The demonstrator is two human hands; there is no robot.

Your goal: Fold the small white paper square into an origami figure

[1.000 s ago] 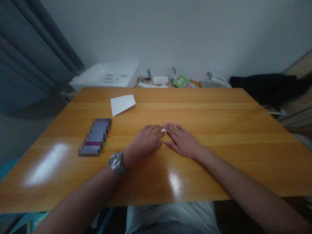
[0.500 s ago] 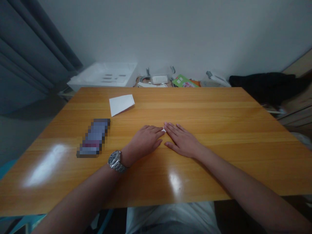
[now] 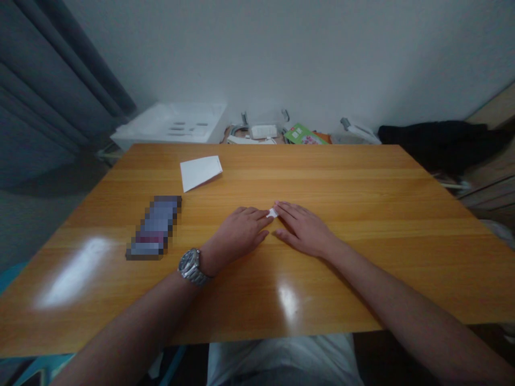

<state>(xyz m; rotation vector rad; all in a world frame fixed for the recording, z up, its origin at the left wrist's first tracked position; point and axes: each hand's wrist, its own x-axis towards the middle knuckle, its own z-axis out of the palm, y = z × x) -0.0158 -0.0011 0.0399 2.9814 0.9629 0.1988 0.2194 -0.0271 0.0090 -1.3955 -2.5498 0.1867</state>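
A small piece of white paper (image 3: 272,213) lies flat on the wooden table (image 3: 341,177), partly covered by fingers from both sides. My left hand (image 3: 243,230), with a metal watch (image 3: 193,266) on its wrist, rests palm down with fingers stretched out, their tips on the paper's left side. From the right, my right hand (image 3: 302,228) lies flat with its fingers extended, the tips touching the paper's right edge. Both thumbs stay apart from the paper, on its near side. How much paper is under the fingers is hidden.
A folded white sheet (image 3: 201,171) lies at the back left of the table, and a pixelated phone (image 3: 156,225) is left of my left hand. Behind the table are a white foam tray (image 3: 173,120), a green booklet (image 3: 303,134) and dark cloth (image 3: 442,139).
My right hand has slid slightly to the right, so more of the small white paper shows between the fingertips. My left hand has stayed in place.
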